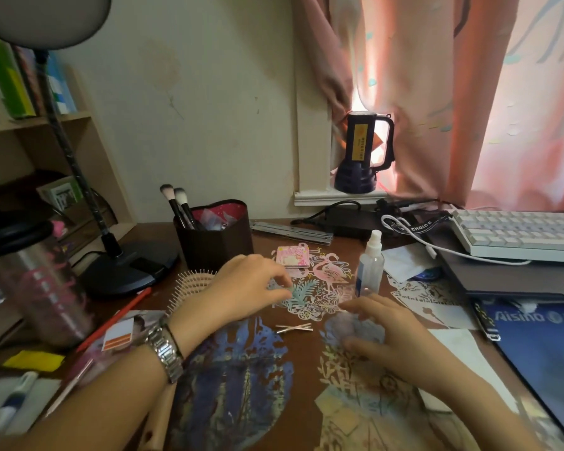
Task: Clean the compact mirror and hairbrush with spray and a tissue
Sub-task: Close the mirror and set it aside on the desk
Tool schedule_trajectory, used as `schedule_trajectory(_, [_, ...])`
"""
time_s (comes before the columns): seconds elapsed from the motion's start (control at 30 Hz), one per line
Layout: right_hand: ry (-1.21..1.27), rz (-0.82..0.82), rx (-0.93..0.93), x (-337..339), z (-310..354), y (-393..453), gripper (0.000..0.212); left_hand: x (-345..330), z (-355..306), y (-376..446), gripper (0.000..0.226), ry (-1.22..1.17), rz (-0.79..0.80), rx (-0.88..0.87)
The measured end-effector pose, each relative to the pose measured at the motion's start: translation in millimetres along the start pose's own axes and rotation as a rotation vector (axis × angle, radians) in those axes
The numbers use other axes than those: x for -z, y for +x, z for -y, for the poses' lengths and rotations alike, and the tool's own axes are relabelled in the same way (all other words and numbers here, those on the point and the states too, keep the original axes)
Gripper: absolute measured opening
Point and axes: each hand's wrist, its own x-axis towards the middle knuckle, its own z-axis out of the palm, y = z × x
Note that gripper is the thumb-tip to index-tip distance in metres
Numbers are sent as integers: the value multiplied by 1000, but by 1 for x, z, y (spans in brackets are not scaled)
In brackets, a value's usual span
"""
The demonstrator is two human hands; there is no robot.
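Observation:
A pink square compact mirror (pixel 292 255) lies shut on the desk behind the paper cut-outs. A pale hairbrush (pixel 192 284) lies bristles up at the left, partly hidden by my left wrist. A clear spray bottle (pixel 370 265) with a white nozzle stands upright right of the mirror. A white folded tissue or paper (pixel 402 262) lies just right of the bottle. My left hand (pixel 241 288), with a metal watch on the wrist, hovers in front of the mirror, fingers loosely curled and holding nothing. My right hand (pixel 385 330), blurred, hovers spread below the bottle.
A dark heart-shaped holder (pixel 215 242) with makeup brushes stands behind the hairbrush. A lamp base (pixel 127 271) and a steel flask (pixel 36 288) are at the left. A white keyboard (pixel 521 236), a laptop and a blue folder (pixel 541 346) fill the right side. Hair clips (pixel 293 327) lie between my hands.

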Motion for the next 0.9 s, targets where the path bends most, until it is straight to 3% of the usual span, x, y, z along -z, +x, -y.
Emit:
schedule_trajectory(0.53, [-47, -11, -2, 14, 22, -33, 40, -45, -6, -23, 19, -39, 63, 112])
schedule_trajectory(0.9, [16, -90, -21, 12, 37, -30, 31, -34, -12, -40, 7, -497, 50, 79])
